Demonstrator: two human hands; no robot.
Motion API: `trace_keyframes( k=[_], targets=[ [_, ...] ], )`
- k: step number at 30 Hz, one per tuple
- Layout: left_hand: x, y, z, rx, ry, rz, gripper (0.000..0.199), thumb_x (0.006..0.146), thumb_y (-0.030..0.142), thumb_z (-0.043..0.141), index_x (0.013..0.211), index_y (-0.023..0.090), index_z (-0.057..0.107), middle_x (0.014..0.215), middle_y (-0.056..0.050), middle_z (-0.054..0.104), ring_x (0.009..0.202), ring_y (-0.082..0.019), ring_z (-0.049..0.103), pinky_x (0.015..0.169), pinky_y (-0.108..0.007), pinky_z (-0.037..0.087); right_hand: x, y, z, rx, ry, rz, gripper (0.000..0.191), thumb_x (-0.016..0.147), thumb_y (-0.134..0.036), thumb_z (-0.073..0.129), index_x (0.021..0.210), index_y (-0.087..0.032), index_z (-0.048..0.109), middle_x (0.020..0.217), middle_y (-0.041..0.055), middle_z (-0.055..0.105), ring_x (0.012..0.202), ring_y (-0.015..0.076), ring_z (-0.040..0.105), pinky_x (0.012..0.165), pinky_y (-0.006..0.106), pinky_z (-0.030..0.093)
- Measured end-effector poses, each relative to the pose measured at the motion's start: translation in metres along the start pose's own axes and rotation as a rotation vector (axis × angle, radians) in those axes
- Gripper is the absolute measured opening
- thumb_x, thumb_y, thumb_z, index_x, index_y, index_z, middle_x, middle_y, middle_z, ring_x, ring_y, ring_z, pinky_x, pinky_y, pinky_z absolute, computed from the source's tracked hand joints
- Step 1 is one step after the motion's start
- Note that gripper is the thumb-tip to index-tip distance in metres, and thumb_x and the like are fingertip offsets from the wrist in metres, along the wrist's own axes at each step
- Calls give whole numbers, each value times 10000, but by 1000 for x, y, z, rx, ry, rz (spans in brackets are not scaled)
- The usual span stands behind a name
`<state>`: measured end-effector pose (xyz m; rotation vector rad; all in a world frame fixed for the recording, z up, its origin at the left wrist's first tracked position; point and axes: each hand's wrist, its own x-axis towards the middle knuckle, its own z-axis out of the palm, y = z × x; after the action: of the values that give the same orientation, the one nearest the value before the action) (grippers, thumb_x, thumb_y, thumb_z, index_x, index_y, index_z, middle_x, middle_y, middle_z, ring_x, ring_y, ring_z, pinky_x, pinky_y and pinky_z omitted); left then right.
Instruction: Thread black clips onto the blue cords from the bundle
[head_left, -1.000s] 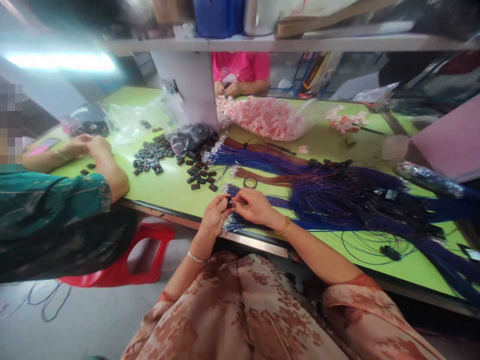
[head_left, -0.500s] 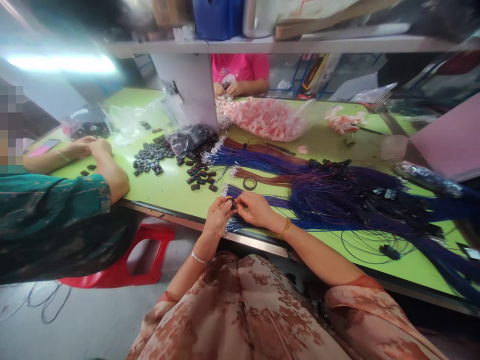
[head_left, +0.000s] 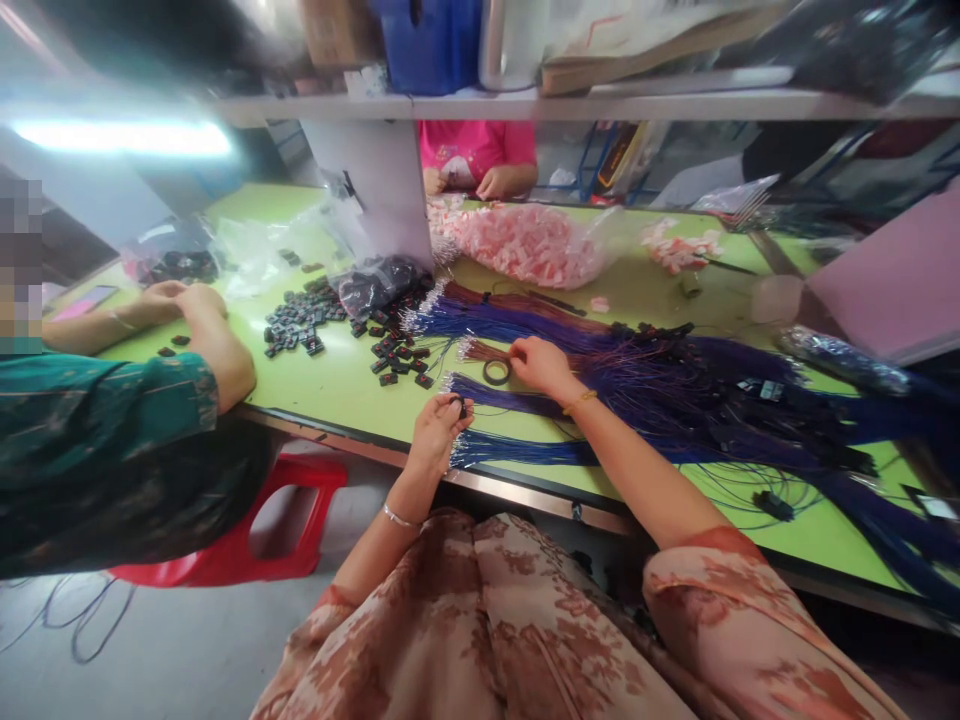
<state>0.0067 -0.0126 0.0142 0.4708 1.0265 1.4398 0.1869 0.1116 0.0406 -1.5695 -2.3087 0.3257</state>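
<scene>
Near the table's front edge, my left hand (head_left: pixel 437 432) is closed around a small black connector housing (head_left: pixel 458 405), held between thumb and fingers. My right hand (head_left: pixel 541 366) reaches over the bundle of brown wires (head_left: pixel 484 350), its fingertips bent together and touching it; what they pinch is hidden. Just left of those fingers lies a black tape roll (head_left: pixel 496 372). Blue-purple wires (head_left: pixel 499 394) with silvery tips lie beside my left hand, and another blue bundle (head_left: pixel 525 450) runs along the front edge.
Loose black connector housings (head_left: pixel 397 355) are piled left of the wires, by a bag of dark parts (head_left: pixel 382 283). A bag of pink parts (head_left: pixel 525 245) lies behind. A co-worker in green sleeves (head_left: pixel 150 395) sits at left, another in pink (head_left: pixel 480 150) opposite. A shelf (head_left: pixel 525 106) crosses above.
My right hand has left the housing and moved right and away from me to the brown wires. My left hand stays in place with the housing. The opposite co-worker's hands have moved apart.
</scene>
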Motion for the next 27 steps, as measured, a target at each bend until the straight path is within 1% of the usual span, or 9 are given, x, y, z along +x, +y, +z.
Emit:
trace_keyframes(
  k=[2,5,8,13,15,17,19,24,27],
  targets=[
    [0,1,-1,-4,6,-3,326,644,234,784,874,140,573,826,-55,694,724,-120,648,758,-286,511,11,12,5,-104,-70,49,175,816,-241,539,898,-176,679,940,106,665,834,204,581,668,267,367],
    [0,0,-1,-2,12,-22,339,629,233,795,866,136,573,820,-57,700,708,-118,649,751,-286,516,18,19,13,-141,-130,48,198,837,-230,502,912,-177,677,936,98,678,840,199,588,677,264,368],
    [0,0,-2,-6,15,-29,346,621,236,801,861,136,574,810,-54,703,700,-116,650,743,-281,521,18,20,14,-154,-136,28,215,854,-227,477,924,-174,673,943,103,682,845,203,590,686,269,368],
    [0,2,-3,-12,4,-27,345,625,233,799,871,139,576,819,-53,705,705,-112,653,733,-266,523,16,21,5,-228,-106,-5,225,856,-209,463,923,-165,673,962,138,673,850,227,596,676,281,362],
    [0,2,-4,-12,3,-26,334,634,230,793,871,140,576,820,-52,704,705,-110,651,734,-265,522,18,17,2,-222,-84,-10,227,859,-212,460,941,-159,666,946,143,674,830,227,595,673,283,358],
    [0,1,-4,-8,-4,-25,322,647,228,785,875,141,575,828,-53,701,711,-111,652,743,-270,521,19,10,1,-166,-65,-9,210,855,-228,475,937,-159,656,896,125,681,788,216,589,666,278,351],
    [1,1,-3,-4,-8,-23,318,654,228,779,880,141,573,838,-55,699,719,-114,652,753,-278,519,20,-2,2,-72,-41,-42,175,838,-236,494,882,-159,646,833,97,680,735,194,573,651,271,340],
    [1,0,2,-5,-6,-19,308,668,231,766,881,141,564,844,-63,694,745,-131,657,789,-307,511,12,-39,3,276,25,-273,126,807,-204,481,762,-165,593,714,16,624,625,126,498,601,237,326],
    [1,0,4,-20,-11,-26,289,686,226,748,893,142,565,852,-62,689,771,-138,658,812,-319,508,-3,-50,2,414,14,-343,88,780,-191,495,732,-167,565,684,-7,592,601,108,474,575,219,325]
  ],
)
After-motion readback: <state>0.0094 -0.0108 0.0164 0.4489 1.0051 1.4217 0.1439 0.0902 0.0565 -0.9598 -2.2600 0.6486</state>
